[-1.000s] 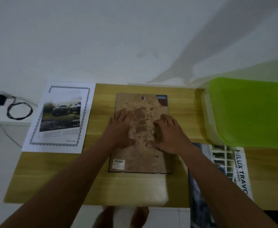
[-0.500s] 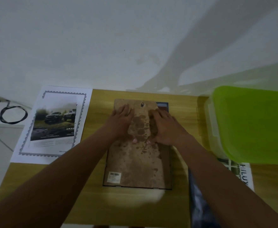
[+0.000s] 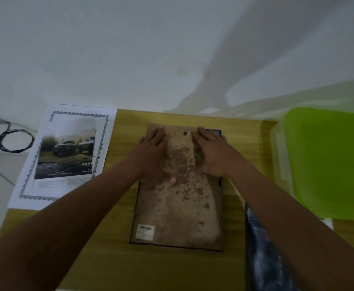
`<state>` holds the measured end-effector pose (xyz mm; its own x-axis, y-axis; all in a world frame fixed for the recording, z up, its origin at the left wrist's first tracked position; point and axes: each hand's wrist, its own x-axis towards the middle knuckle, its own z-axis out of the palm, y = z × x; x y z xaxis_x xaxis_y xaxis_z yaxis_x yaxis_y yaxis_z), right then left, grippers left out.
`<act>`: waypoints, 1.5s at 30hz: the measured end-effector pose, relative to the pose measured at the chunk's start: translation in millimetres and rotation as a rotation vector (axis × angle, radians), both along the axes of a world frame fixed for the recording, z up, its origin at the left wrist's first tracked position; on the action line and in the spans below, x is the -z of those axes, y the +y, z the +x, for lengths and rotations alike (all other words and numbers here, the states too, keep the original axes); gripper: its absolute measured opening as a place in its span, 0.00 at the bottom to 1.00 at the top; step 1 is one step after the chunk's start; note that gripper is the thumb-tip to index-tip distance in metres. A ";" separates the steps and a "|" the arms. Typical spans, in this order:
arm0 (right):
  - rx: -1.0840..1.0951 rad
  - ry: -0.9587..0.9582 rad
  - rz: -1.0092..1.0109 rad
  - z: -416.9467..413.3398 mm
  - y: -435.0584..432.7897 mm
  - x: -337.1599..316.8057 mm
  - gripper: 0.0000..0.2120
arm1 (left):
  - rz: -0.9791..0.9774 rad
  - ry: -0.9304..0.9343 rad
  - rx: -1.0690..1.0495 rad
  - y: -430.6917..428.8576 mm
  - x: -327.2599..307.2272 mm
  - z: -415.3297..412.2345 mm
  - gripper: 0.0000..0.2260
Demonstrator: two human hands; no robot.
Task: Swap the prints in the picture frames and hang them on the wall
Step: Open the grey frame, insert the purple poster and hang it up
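A picture frame lies face down on the wooden table (image 3: 109, 259), its stained brown backing board (image 3: 178, 208) facing up with a small metal hanger (image 3: 185, 132) at the far edge and a barcode sticker near the front left corner. My left hand (image 3: 153, 153) and my right hand (image 3: 210, 154) press flat on the far half of the board, fingers straight and pointing at the wall. A print of two trucks (image 3: 67, 158) lies on a bordered white sheet (image 3: 35, 198) at the table's left. Another dark print (image 3: 264, 259) lies to the right, partly under my right forearm.
A green-lidded plastic box (image 3: 329, 162) stands on the table's right side. The white wall (image 3: 151, 49) rises directly behind the table. A black cable and charger (image 3: 14, 141) lie on a ledge at the far left.
Both hands have slid along the backing board toward its far edge near the hanger. The view has tilted and come closer to the table.
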<state>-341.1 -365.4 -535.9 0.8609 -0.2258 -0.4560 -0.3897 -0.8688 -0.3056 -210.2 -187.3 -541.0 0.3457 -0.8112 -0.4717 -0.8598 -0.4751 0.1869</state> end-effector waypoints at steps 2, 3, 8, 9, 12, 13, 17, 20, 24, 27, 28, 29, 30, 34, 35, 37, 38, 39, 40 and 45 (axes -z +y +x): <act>-0.003 -0.024 0.004 -0.6 -1.9 -2.5 0.59 | -0.008 0.001 -0.005 -0.8 -0.4 -1.1 0.61; 0.004 -0.033 0.021 -1.6 -2.6 -3.8 0.59 | -0.010 0.002 -0.003 -0.9 -0.2 -1.4 0.61; 0.056 -0.063 0.083 -6.5 -2.1 -0.8 0.59 | -0.039 0.049 -0.003 3.9 3.2 -3.0 0.66; 0.071 -0.067 0.085 -6.7 -1.7 0.4 0.60 | -0.034 0.054 -0.010 4.0 3.3 -3.2 0.67; 0.091 -0.059 0.080 -8.5 -2.1 2.5 0.59 | 0.019 -0.018 0.007 0.4 5.4 -2.9 0.68; 0.080 -0.057 0.072 -9.5 -2.4 1.8 0.58 | 0.036 -0.056 0.027 -1.1 5.6 -2.9 0.67; -0.015 -0.061 0.022 -12.5 -0.2 0.1 0.55 | 0.073 -0.118 0.073 -3.8 6.8 -3.9 0.65; -0.068 0.002 -0.033 -13.8 2.7 4.5 0.53 | 0.060 -0.112 0.084 0.3 10.2 -4.9 0.63; -0.091 0.031 -0.057 -13.1 4.0 5.0 0.51 | 0.047 -0.103 0.110 1.5 12.7 -8.4 0.61; -0.096 -0.049 -0.095 -21.1 10.7 6.4 0.47 | 0.045 -0.106 0.124 0.4 12.3 -8.2 0.60; -0.111 -0.072 -0.113 -25.8 14.9 8.6 0.45 | 0.046 -0.112 0.127 0.4 11.9 -7.7 0.59; -0.120 -0.080 -0.121 -30.4 19.8 10.9 0.43 | 0.045 -0.116 0.130 0.4 11.0 -7.6 0.59; -0.118 -0.074 -0.115 -33.6 24.1 12.6 0.42 | 0.045 -0.117 0.130 0.9 9.0 -8.4 0.59; -0.068 -0.079 -0.088 -32.6 27.2 8.9 0.42 | 0.045 -0.140 0.116 -0.4 -1.7 -14.8 0.57; -0.048 -0.099 -0.088 -33.4 27.5 6.1 0.41 | 0.025 -0.137 0.102 2.4 -4.1 -18.8 0.54; 0.007 -0.137 -0.100 -41.2 31.4 1.4 0.38 | -0.054 -0.146 0.074 14.4 -5.7 -31.2 0.46; 0.031 -0.146 -0.098 -48.5 35.5 0.0 0.36 | -0.086 -0.145 0.071 22.5 -6.0 -39.6 0.42; 0.052 -0.151 -0.091 -56.9 40.0 0.0 0.35 | -0.095 -0.126 0.069 30.7 -5.2 -47.5 0.40; 0.070 -0.151 -0.082 -65.6 44.1 0.9 0.34 | -0.087 -0.092 0.064 38.6 -4.2 -54.4 0.41; 0.144 -0.055 -0.011 -102.7 62.3 2.5 0.43 | -0.038 -0.048 0.072 52.9 2.3 -66.1 0.50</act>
<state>-443.8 -303.1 -538.4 0.8429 -0.3536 -0.4056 -0.4935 -0.8086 -0.3205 -276.3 -134.5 -543.3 0.3074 -0.8517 -0.4244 -0.9000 -0.4051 0.1611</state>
